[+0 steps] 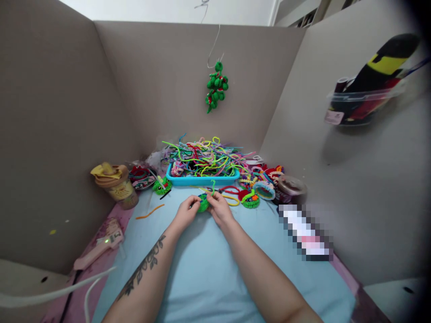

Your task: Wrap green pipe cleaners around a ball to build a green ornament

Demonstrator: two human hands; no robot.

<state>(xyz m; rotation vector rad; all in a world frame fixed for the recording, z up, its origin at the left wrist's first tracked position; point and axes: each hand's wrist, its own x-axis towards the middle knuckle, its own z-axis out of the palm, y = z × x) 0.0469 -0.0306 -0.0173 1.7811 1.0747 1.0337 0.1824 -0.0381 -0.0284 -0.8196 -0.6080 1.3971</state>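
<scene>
Between my hands is a small round green piece (203, 203) that looks made of coiled pipe cleaner, held a little above the blue cloth. My left hand (187, 210) pinches its left side. At its right edge, the fingers of my right hand (219, 208) are closed on it, and a light green pipe cleaner end (213, 185) sticks up there. My fingers cover part of the piece. Just beyond my right hand lie a yellow pipe cleaner loop (232, 200) and a green, red and orange fuzzy piece (251, 198).
A blue tray (204, 181) heaped with colourful pipe cleaners stands at the back. On the left are a cup (116, 188), an orange pipe cleaner (150, 212) and a pink glue gun (101, 249). A blurred-out phone-like device (306, 235) lies right. Green fuzzy pieces (216, 87) hang behind.
</scene>
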